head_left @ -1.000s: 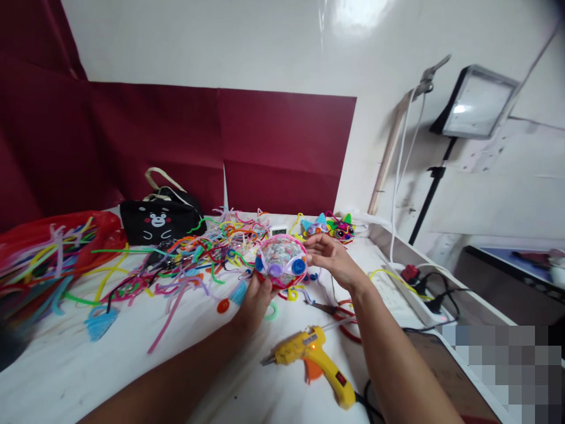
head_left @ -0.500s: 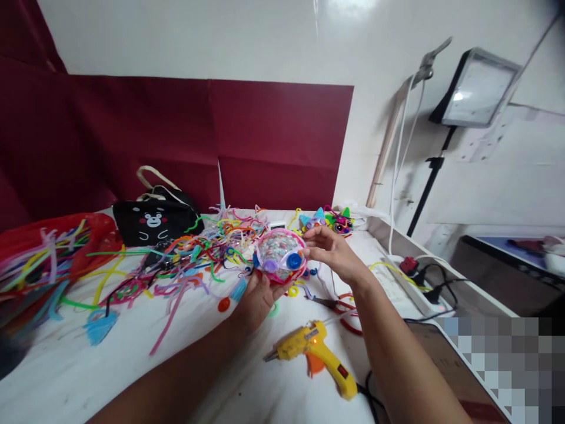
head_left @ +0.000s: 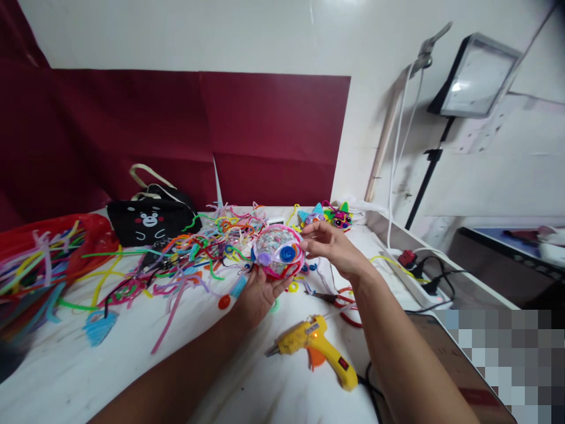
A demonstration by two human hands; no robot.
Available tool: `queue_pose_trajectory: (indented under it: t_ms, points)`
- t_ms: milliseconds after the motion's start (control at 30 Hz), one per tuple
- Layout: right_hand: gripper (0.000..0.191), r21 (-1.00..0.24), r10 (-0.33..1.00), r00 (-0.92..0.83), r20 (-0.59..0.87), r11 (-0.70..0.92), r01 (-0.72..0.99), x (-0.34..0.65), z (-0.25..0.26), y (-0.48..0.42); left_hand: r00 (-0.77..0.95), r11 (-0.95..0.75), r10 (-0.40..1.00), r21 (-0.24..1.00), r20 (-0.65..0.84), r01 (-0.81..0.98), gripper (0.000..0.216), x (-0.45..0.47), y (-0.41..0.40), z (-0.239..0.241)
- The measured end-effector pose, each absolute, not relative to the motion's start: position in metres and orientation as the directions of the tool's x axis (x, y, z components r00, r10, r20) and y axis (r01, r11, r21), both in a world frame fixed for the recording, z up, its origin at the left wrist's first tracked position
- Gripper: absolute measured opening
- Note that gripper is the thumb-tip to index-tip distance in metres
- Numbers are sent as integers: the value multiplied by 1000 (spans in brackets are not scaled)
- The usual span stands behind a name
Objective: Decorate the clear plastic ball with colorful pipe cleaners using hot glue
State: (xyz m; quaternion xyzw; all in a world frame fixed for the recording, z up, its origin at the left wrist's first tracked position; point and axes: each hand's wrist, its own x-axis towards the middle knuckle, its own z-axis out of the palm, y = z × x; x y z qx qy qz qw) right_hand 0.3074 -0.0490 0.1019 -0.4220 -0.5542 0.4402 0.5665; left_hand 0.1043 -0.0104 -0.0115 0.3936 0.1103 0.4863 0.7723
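A round craft face (head_left: pixel 274 240) with a speckled middle, a pink fuzzy rim and two button eyes, one purple and one blue, is held up above the table. My left hand (head_left: pixel 256 295) grips it from below, thumb against its lower edge. At its right edge, the bent fingers of my right hand (head_left: pixel 330 246) pinch the rim beside the blue eye. Below the hands lies a yellow glue gun (head_left: pixel 302 337) with its nozzle to the left and a small light lit. Scissors (head_left: pixel 329 298) with red handles rest partly behind my right forearm.
Tangled pipe cleaners (head_left: pixel 216 235) and a red bag (head_left: pixel 95 235) of more strips spread over the left side. Two colourful cat faces (head_left: pixel 339 218) sit at the back. A power strip (head_left: pixel 419 281) and a dark-screened device (head_left: pixel 441 347) are at right; a black bag (head_left: pixel 150 222) stands behind.
The view has shifted slightly. The craft face has turned a little, and both hands keep nearly the same hold on it.
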Motion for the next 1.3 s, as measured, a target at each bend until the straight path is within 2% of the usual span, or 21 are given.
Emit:
queue_pose_trajectory:
  t_ms: [367,567,767,967,1167,1300]
  points:
    - [43,-965,962,-74,262,260,-34,314,99,-50,469,168,854,733,226,-659,60,103,-9,-9]
    - [42,-957,954,-90,287,281,-75,320,96,-47,448,116,852,740,269,-663,77,106,-11,-6]
    - [47,-958,951,-116,288,285,-42,318,94,-48,452,68,832,749,323,-660,81,107,-15,-1]
    - [67,-909,929,-148,340,364,202,317,91,-48,426,78,854,735,300,-673,86,109,-18,5]
    - [100,-754,866,-218,450,499,428,307,90,-53,400,69,871,733,287,-677,86,111,-21,7]
    - [111,-658,844,-264,468,532,533,302,90,-52,390,69,875,724,287,-687,84,113,-24,7]
